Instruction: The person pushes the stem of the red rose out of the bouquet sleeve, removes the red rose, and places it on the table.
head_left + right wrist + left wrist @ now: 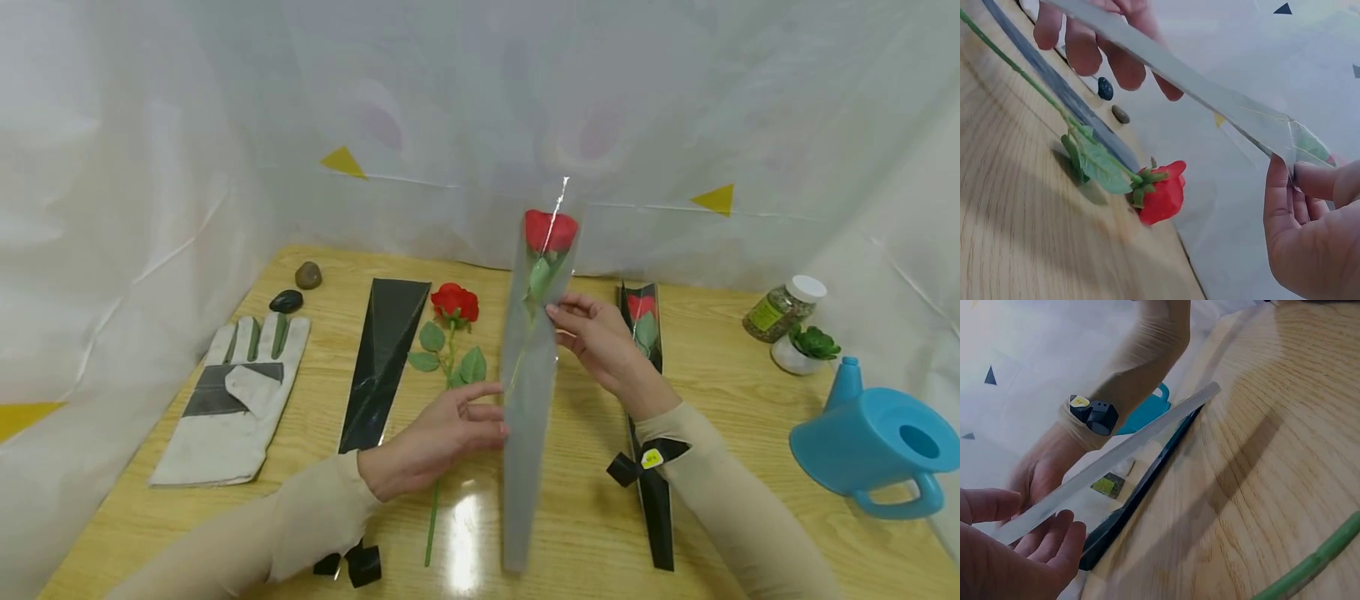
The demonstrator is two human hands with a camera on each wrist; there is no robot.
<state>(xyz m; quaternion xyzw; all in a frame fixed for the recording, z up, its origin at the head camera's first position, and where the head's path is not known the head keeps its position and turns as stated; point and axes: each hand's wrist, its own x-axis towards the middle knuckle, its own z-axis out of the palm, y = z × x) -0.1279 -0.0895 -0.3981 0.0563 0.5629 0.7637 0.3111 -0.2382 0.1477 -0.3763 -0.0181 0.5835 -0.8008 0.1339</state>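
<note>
Across the wooden table [585, 517], here's the pale see-through sleeve [534, 400], raised between two hands, with a red rose [538, 279] inside, bloom at the wide end. The right hand [600, 342] pinches the right edge high up, probably because the flower's weight sits there; the left hand [442, 433], fingers loosely extended, touches the lower left edge, seemingly to steady it.

Glare [463, 546] whitens the table [585, 479] in the head view; dimmer wrist views show soft shadows [1241, 465].
</note>
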